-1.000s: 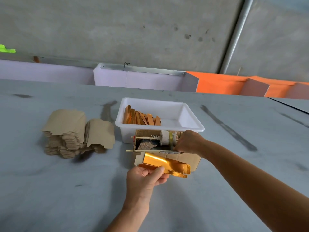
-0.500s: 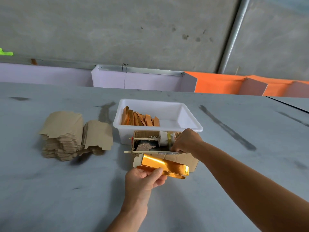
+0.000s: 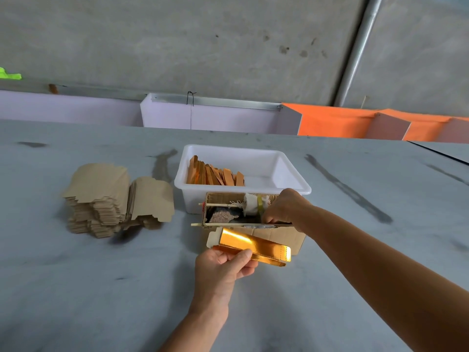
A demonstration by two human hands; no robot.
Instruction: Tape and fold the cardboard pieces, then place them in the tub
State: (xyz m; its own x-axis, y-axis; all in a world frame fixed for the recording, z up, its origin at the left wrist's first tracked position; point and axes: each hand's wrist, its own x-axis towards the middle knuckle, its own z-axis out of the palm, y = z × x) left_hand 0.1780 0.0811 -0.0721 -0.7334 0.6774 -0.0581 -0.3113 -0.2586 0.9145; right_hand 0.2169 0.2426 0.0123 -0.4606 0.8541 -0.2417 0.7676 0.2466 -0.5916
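Pinching the folded gold cardboard piece near its left end, your left hand holds light, creasable stock; your right hand curls at the cardboard tape box, its hold unclear.

- A gold piece, folded into a long flat sleeve, is lying slantwise at the center, its left end pinched.
- A white tub is sitting at 12 o'clock of it, holding folded gold pieces leaning on edge at its left.
- A stack of flat brown blanks is resting at 9 o'clock of the tub.
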